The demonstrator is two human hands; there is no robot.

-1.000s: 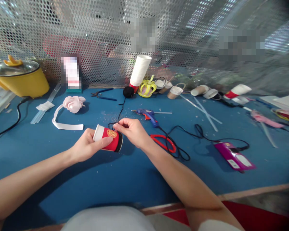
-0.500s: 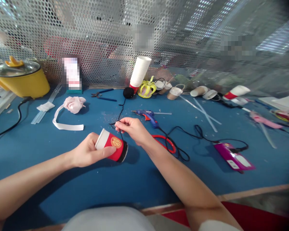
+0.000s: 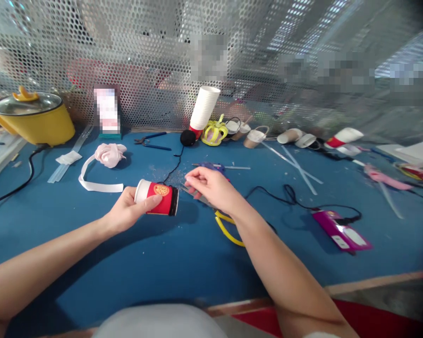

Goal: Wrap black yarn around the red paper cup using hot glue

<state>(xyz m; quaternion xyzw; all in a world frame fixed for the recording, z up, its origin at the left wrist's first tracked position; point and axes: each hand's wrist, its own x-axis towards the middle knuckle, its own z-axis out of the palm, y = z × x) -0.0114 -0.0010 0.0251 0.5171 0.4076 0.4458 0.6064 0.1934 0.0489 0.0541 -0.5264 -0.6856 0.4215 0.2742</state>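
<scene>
My left hand (image 3: pixel 129 206) is wrapped round a red and white paper cup (image 3: pixel 155 197) with a gold emblem, tipped on its side. Black yarn (image 3: pixel 174 202) is wound in a band near its right end. From there a strand (image 3: pixel 174 170) runs back over the table to a black yarn ball (image 3: pixel 188 138). Just right of the cup, my right hand (image 3: pixel 207 185) is closed on scissors, apparently by the blades; their yellow handle (image 3: pixel 229 231) shows below the wrist. The hand and forearm hide the rest of the scissors.
Behind the right hand lies a blue glue gun (image 3: pixel 211 165). A purple power box (image 3: pixel 341 231) with black cords sits right. At the back stand stacked cups (image 3: pixel 205 108) and a yellow crown-like piece (image 3: pixel 215 133). Pliers (image 3: pixel 151 141), pale ribbon (image 3: pixel 102 187) and a yellow pot (image 3: pixel 35 119) are left.
My right hand has let go of the yarn, moved slightly right and taken hold of the scissors. My left hand has raised and levelled the cup, shifting it a little left.
</scene>
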